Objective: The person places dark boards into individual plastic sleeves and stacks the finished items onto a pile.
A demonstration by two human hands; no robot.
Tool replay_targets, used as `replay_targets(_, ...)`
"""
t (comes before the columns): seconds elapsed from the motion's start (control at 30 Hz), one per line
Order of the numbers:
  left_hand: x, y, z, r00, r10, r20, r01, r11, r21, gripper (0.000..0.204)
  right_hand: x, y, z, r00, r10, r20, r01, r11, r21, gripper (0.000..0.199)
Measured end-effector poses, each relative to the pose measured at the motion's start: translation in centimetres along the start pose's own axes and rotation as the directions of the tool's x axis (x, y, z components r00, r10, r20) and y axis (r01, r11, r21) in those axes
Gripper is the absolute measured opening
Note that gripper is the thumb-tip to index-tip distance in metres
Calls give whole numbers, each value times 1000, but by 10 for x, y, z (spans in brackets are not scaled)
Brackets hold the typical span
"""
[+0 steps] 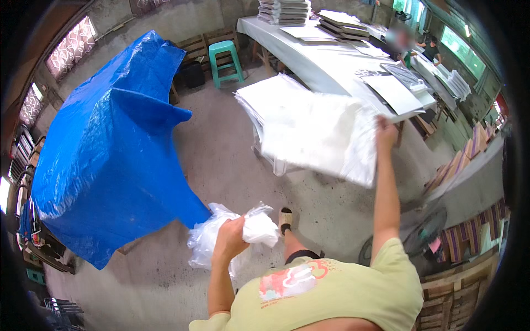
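Plastic bags (309, 132), white and translucent, lie in a flat stack on a small stand (276, 163) on the concrete floor (221, 160), just off the near edge of the long worktop (320, 66). The right hand (385, 131) is raised and closed around the stack's right corner, pinching a fold of the film so that it hangs down from the fingers. The left hand (231, 234) is low and close to the body, clenched in a fist around a crumpled wad of clear plastic (243, 231), which bulges out on both sides of the grip (how many pieces are in it cannot be told). A big blue tarp (116, 154) covers something bulky on the left, its lower edge near the wad. The worktop carries flat grey-white boards (395, 91) near its right end and taller piles (287, 11) at its far end. A teal stool (225, 60) stands beside its far left corner. A sandalled foot (285, 219) shows on the floor between the hands, and a fan (414, 237) stands at the lower right.
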State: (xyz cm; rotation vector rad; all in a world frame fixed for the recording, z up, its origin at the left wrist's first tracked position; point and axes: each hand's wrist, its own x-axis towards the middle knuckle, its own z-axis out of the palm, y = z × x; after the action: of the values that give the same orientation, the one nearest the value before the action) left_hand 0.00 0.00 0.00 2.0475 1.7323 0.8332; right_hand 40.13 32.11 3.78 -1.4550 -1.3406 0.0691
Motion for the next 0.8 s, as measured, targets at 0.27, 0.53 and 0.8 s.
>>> replay_targets(0.27, 188, -112, -52, 962, -169, -214, 156, 985, -79, 36, 288, 118, 126, 565, 596, -571, 29, 677, 736, 31)
replay_targets(0.53, 369, -204, -107, 956, -189, -222, 151, 972, -178, 31, 255, 124, 347, 708, 656, 262, -589, 344, 731, 39)
replay_targets(0.8, 546, -362, -174, 974, -21, -224, -85, 888, -452, 37, 92, -206, 612, 433, -351, 830, -607, 568, 556, 36)
